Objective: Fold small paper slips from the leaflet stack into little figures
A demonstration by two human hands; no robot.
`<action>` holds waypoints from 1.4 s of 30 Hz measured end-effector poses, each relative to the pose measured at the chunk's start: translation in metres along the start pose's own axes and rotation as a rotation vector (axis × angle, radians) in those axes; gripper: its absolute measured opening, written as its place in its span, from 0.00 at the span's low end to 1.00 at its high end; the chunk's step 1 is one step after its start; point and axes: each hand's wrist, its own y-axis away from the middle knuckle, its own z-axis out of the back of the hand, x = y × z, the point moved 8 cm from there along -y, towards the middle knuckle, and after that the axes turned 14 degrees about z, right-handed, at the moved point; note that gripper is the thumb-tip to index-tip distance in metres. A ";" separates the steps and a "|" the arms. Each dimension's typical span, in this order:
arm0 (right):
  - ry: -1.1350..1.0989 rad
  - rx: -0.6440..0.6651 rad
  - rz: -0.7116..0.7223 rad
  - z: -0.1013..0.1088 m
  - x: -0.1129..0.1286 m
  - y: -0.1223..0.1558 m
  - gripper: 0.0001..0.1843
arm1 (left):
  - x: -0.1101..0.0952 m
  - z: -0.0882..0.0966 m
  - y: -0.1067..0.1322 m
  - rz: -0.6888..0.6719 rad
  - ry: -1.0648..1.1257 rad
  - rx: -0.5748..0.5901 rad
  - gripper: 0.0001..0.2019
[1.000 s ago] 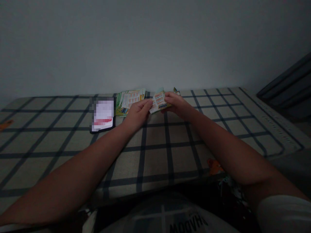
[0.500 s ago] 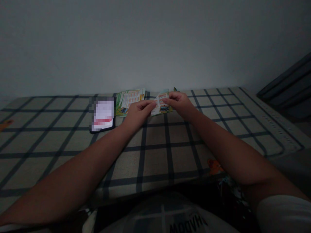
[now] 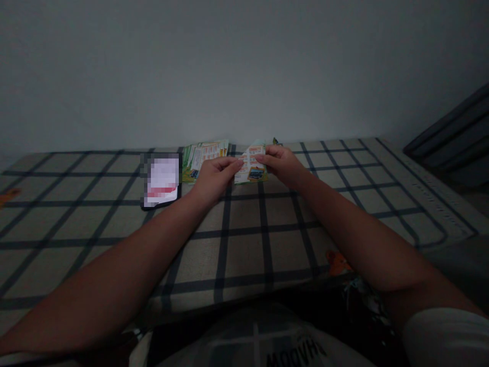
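Note:
Both my hands hold a small printed card (image 3: 251,165) with orange and green print, above a checked bed sheet (image 3: 267,229). My left hand (image 3: 214,178) pinches the card's left edge with closed fingers. My right hand (image 3: 280,164) pinches its upper right edge. Just left of the card, a fanned pile of similar cards (image 3: 202,155) lies on the sheet near the wall.
A dark-framed phone or tablet (image 3: 162,181) with a lit screen lies left of the pile. A small orange item (image 3: 336,262) rests near my right forearm, another orange scrap (image 3: 9,196) at the far left. A grey wall rises behind; dark furniture (image 3: 451,137) stands at right.
The card has turned from tilted to more upright and square between my hands. My left fingers have shifted slightly right onto its edge. The pile and the screen have not moved.

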 end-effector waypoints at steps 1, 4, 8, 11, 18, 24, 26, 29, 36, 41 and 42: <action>0.008 0.011 -0.024 -0.001 -0.001 0.001 0.24 | -0.001 0.001 0.000 -0.008 -0.012 -0.011 0.16; 0.054 0.039 -0.061 -0.001 -0.005 0.003 0.24 | -0.004 0.002 0.000 -0.027 -0.040 -0.020 0.15; 0.078 0.060 -0.045 0.002 -0.007 0.002 0.22 | -0.002 0.001 -0.001 -0.013 -0.045 0.003 0.13; 0.114 0.073 -0.040 0.003 -0.009 0.002 0.21 | 0.002 0.000 -0.002 0.014 -0.037 0.008 0.12; 0.182 0.113 -0.013 0.003 -0.006 0.001 0.20 | 0.006 0.002 -0.003 0.039 0.005 -0.015 0.16; 0.224 0.126 0.030 0.002 -0.003 0.000 0.18 | -0.004 0.001 0.001 -0.022 -0.023 -0.029 0.17; 0.235 0.126 0.032 0.001 -0.002 0.000 0.19 | -0.007 0.002 0.003 -0.036 -0.038 -0.049 0.16; 0.263 0.136 0.031 -0.001 0.000 0.001 0.18 | -0.007 0.004 0.004 -0.029 -0.043 -0.069 0.12; 0.326 0.171 0.017 -0.003 0.000 0.002 0.17 | -0.004 0.001 0.001 -0.004 0.001 -0.029 0.09; 0.315 0.197 0.040 -0.005 0.000 0.001 0.19 | -0.010 0.000 0.006 -0.042 -0.018 -0.032 0.12; 0.318 0.199 0.041 -0.005 0.000 0.001 0.19 | -0.011 0.000 0.006 -0.047 -0.024 -0.033 0.12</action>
